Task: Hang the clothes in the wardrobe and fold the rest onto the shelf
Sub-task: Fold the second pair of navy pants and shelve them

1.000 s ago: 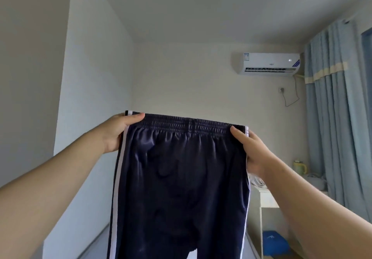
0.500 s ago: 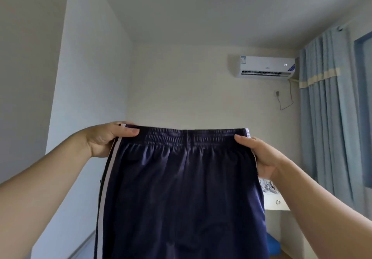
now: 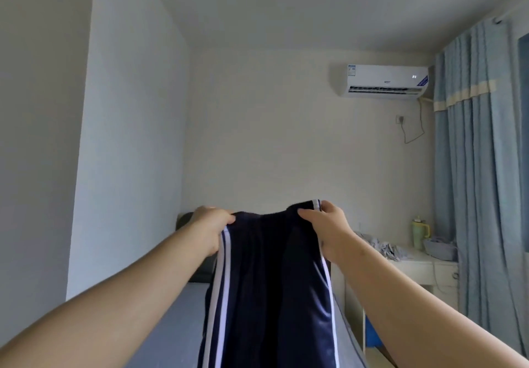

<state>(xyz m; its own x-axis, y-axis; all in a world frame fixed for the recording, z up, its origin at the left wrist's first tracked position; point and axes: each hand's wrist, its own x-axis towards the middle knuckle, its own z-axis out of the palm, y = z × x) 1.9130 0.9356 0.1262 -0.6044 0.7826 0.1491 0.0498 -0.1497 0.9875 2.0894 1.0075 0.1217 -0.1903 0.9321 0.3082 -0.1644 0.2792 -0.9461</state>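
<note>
— Navy fabric, white stripes down both side seams: where are the trousers (image 3: 269, 296)?
— Lower middle of the frame. They are held up in the air by the waistband, and the legs hang down past the bottom edge.
— And the hands?
— The left hand (image 3: 210, 230) grips the waistband's left end, fingers curled round the cloth. The right hand (image 3: 329, 230) pinches the right end, its thumb on the near face and its fingers wrapped over the top. The two hands sit fairly near each other, so the waistband bunches and dips between them.
— What lies behind?
— A grey-blue bed (image 3: 177, 316) runs up the lower left, behind the trousers. At the right, about mid-height, a white desk (image 3: 423, 267) carries a crumpled grey cloth (image 3: 383, 249), a green bottle (image 3: 418, 234) and a grey rounded thing (image 3: 439, 249) I cannot identify.
— Higher up?
— A white air conditioner (image 3: 385, 81) hangs on the far wall, upper right, with a cord looping beside a socket (image 3: 400, 118) below it. Blue curtains (image 3: 481, 167) fill the right side.
</note>
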